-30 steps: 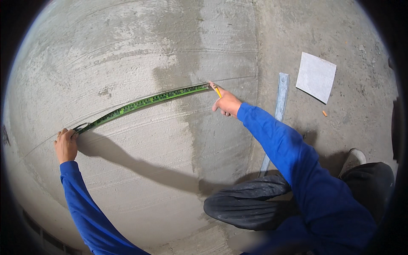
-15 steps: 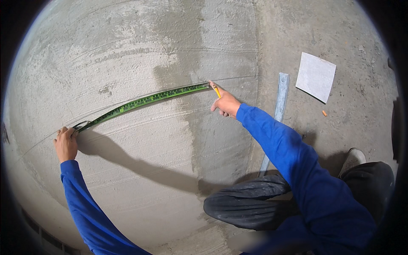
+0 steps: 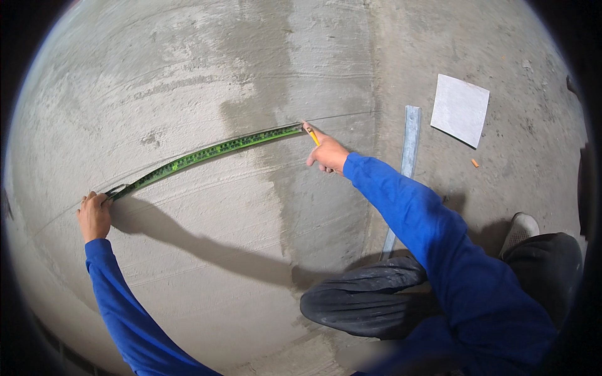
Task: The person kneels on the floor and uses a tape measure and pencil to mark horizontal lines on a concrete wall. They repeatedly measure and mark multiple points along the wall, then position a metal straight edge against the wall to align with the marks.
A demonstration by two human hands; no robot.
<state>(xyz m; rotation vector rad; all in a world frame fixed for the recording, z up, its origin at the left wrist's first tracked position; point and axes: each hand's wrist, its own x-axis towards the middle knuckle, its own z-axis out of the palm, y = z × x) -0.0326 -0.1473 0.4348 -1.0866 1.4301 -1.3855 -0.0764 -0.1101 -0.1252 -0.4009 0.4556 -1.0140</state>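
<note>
A green tape measure (image 3: 219, 148) with black markings stretches along the pale plastered wall (image 3: 207, 207), close below a thin dark line drawn across it. My left hand (image 3: 94, 216) is closed on the tape's left end, where a dark loop shows beside the fingers. At the other end, my right hand (image 3: 328, 153) grips a yellow pencil (image 3: 313, 135), its index finger extended to the tape's tip. The pencil's point is hidden by the fingers, and so is whatever part of the tape lies inside my left hand.
Right of the wall's lower edge, a grey metal profile (image 3: 410, 141) lies on the concrete floor (image 3: 527, 138), partly behind my right arm. Farther right are a square white tile (image 3: 459, 111) and a small orange piece (image 3: 475, 163). My bent knee (image 3: 364, 297) is beside the wall.
The whole view has shifted slightly, so the tile, the metal profile and my right hand appear a little farther left. Both hands keep their holds.
</note>
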